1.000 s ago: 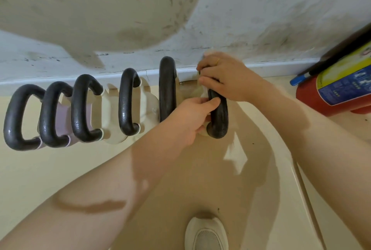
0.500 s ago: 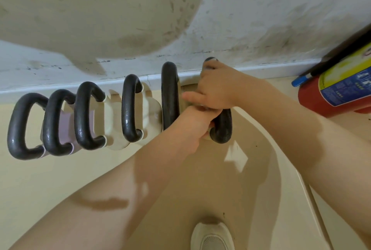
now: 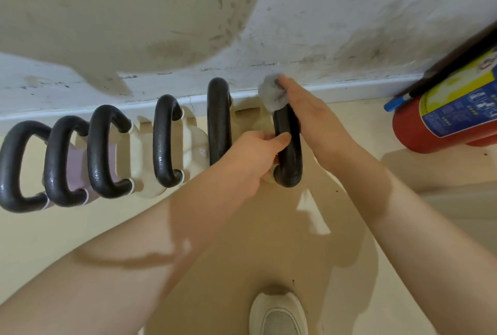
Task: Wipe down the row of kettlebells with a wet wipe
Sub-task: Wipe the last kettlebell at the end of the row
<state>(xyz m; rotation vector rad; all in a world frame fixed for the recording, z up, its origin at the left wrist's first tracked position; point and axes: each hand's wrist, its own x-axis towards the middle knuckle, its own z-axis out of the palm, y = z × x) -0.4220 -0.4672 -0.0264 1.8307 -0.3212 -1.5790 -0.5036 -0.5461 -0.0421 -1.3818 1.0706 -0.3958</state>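
In the head view, the left hand (image 3: 254, 158) grips the rightmost black looped kettlebell handle (image 3: 288, 149), fingers curled around it. The right hand (image 3: 309, 111) presses a crumpled grey wet wipe (image 3: 271, 95) on that handle's far end, fingers fairly straight. Five more kettlebells (image 3: 164, 143) line the scuffed white wall (image 3: 349, 25).

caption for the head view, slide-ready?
Left hand grips the rightmost kettlebell handle while the right hand presses a wet wipe to its far end.
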